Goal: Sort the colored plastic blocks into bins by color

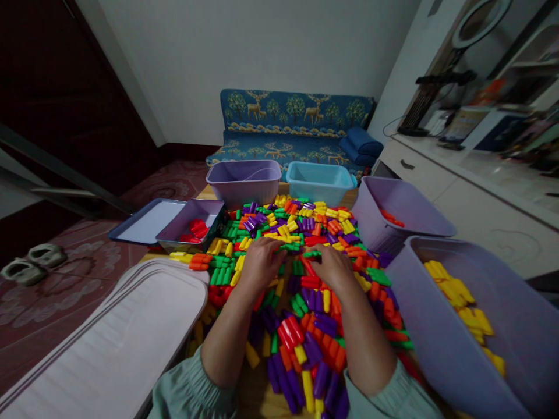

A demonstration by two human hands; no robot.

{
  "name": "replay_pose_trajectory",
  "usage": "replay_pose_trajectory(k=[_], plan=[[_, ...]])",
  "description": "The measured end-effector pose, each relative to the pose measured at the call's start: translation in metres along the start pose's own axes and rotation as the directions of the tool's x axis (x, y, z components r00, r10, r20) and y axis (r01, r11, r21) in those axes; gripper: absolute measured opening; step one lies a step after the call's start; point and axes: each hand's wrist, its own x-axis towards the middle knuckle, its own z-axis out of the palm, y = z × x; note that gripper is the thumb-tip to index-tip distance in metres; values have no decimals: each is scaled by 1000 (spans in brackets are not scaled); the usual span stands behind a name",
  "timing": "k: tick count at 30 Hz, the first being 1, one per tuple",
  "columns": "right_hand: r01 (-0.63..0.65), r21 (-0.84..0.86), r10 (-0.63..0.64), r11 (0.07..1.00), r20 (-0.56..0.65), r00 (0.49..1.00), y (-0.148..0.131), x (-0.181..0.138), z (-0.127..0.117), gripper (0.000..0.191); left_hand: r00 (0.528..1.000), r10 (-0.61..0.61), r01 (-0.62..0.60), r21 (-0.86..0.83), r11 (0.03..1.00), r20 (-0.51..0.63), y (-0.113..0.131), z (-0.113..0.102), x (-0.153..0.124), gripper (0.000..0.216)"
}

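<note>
Loose plastic blocks in green, yellow, red, orange and purple, shaped like short joined tubes, cover much of the wooden table (257,401). My left hand (261,265) is over the middle of the pile, its fingers closed at a green block (289,247). Just across from it, my right hand (334,267) pinches another green block (311,254) between thumb and fingers. The two hands are apart, with a small gap between their blocks. A red block (290,333) lies on the pile between my forearms.
A purple bin (244,181) and a blue bin (318,181) stand at the back. On the right, one purple bin (367,215) holds a few orange-red blocks, another (419,314) yellow ones. A tin (192,233) with red blocks and stacked white lids (131,331) are left.
</note>
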Motion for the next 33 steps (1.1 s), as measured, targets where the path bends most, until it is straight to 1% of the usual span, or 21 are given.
replay_pose_trajectory(k=[1, 3, 5, 7, 9, 11, 13, 19, 26, 33], plan=[[21, 18, -21, 1000, -6, 1000, -3, 0, 2, 32, 999, 29, -29, 4, 1000, 36, 1, 3, -1, 29], [68, 56, -66, 996, -38, 997, -9, 1, 6, 26, 994, 44, -48, 45, 998, 98, 1, 9, -2, 38], [135, 94, -128, 986, -85, 988, -14, 2, 11, 24, 991, 16, -29, 97, 995, 136, 2, 12, -5, 46], [234, 125, -222, 964, -107, 969, -19, 3, 18, 25, 987, -23, 1, 135, 991, 157, 2, 12, -6, 49], [328, 162, -319, 931, -77, 945, -23, 4, 25, 26, 985, -48, 22, 157, 987, 165, 3, 11, -7, 50], [373, 196, -374, 907, -35, 927, -25, 4, 30, 28, 984, -53, 25, 163, 986, 169, 4, 10, -7, 51], [383, 206, -386, 901, -27, 922, -25, 4, 31, 28, 983, -55, 27, 159, 987, 173, 4, 9, -6, 51], [352, 158, -347, 923, -59, 936, -26, 2, 26, 27, 976, -66, 41, 123, 992, 208, 5, 8, -7, 52], [316, 136, -320, 939, 10, 947, -31, -2, 21, 31, 970, -109, 74, 161, 984, 219, 8, 9, -6, 50], [322, 91, -323, 942, -9, 946, -39, -6, 20, 34, 977, -80, 46, 173, 984, 195, 8, 13, -8, 61]])
